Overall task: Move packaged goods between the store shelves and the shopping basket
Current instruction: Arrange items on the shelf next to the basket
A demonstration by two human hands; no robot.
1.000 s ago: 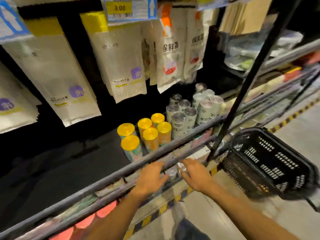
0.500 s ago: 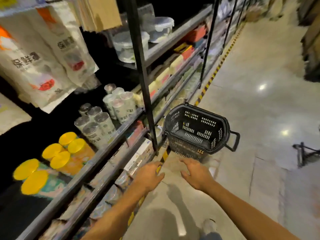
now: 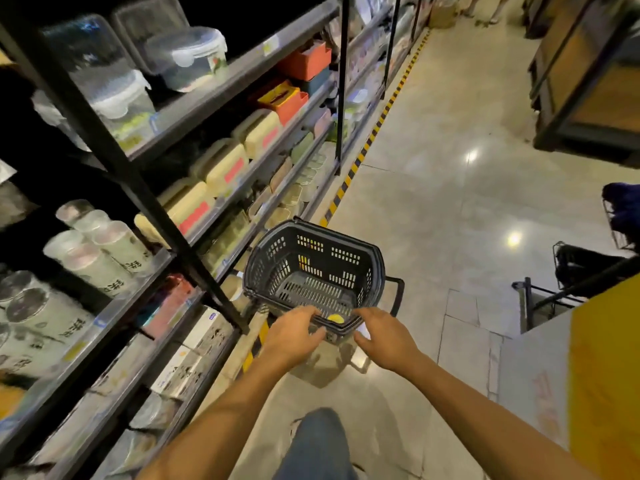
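Black plastic basket (image 3: 311,245) sits on the floor at frame centre, just beside the shelves (image 3: 221,88) filling the left. Both hands are at its near rim: left hand (image 3: 294,336) with relaxed fingers on the rim, right hand (image 3: 388,337) with fingers straight, just beside it.

1. Shopping basket (image 3: 277,252), centre: black, with rows of slots patterning its walls.
2. Floor stripe (image 3: 372,131), 12 o'clock: alternating yellow and black bars.
3. Floor (image 3: 450,174), 2 o'clock: glossy beige tiles.
4. Boxes (image 3: 221,164), 10 o'clock: cream with pinkish-red labels.
5. Canisters (image 3: 100,261), 9 o'clock: white with black characters.
6. Trouser leg (image 3: 318,441), 6 o'clock: blue.
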